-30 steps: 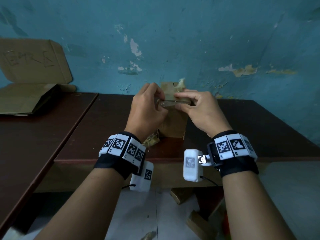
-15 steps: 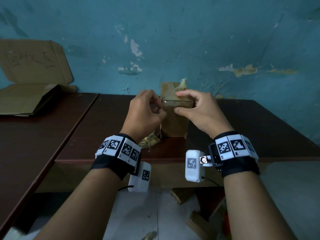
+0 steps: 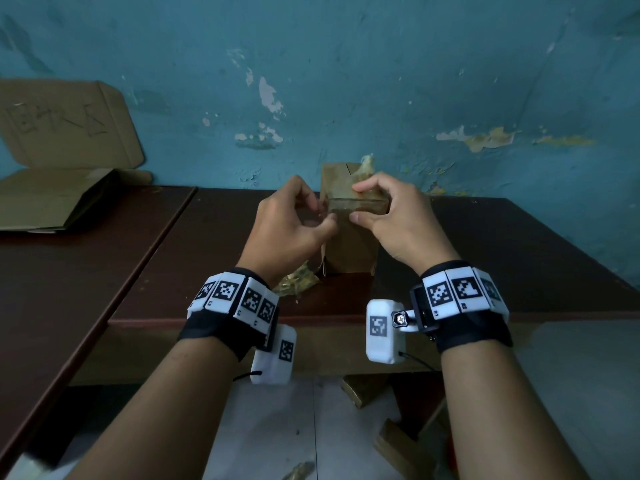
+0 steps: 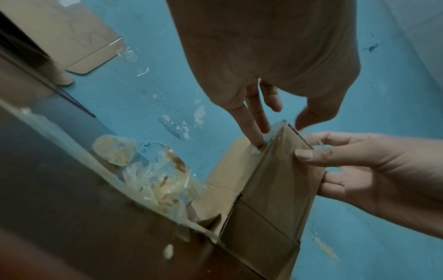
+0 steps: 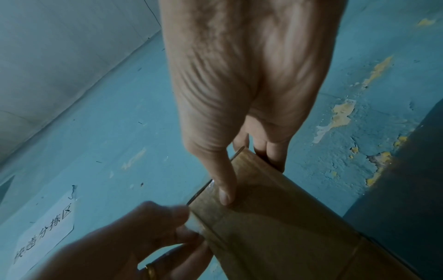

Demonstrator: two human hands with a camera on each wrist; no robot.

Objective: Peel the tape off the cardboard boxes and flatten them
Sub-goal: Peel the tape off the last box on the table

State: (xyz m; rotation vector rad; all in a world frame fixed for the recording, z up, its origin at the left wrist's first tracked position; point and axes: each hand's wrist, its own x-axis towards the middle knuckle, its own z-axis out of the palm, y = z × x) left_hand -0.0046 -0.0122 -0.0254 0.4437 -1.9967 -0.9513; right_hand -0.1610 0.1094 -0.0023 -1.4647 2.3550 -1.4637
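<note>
My left fingers (image 3: 313, 216) are curled at the left top corner of the small cardboard box (image 3: 349, 247), picking at the clear tape (image 3: 356, 206) that runs across its top edge; whether they have a real pinch on the tape I cannot tell from the head view. My right hand (image 3: 391, 216) grips the box top, thumb on the near face, fingers over the far edge. The box stands upright on the dark table (image 3: 485, 258), toward its far side by the blue wall (image 3: 381, 81). A wad of crumpled tape (image 3: 296, 284) lies just left of its base. On the table to the far left sits an opened flat carton (image 3: 52, 199), its raised flap carrying handwritten characters I cannot read for sure.

From the left wrist, my left fingertips (image 4: 260, 145) press the shiny tape (image 4: 273, 136) at the box (image 4: 271, 199) corner, thumb apart above the edge. My right hand (image 4: 374, 168) holds the right side. The box's lower flaps gape slightly; nothing inside can be seen. The tape wad (image 4: 158, 181) lies left of it.

From the right wrist, my right thumb (image 5: 224, 181) lies flat on the taped face of the box (image 5: 287, 227), fingers hooked behind. My left hand (image 5: 134, 244), a ring on one finger, is blurred at the corner. A white paper notice (image 5: 44, 235) on the wall reads 快递分拣区.
</note>
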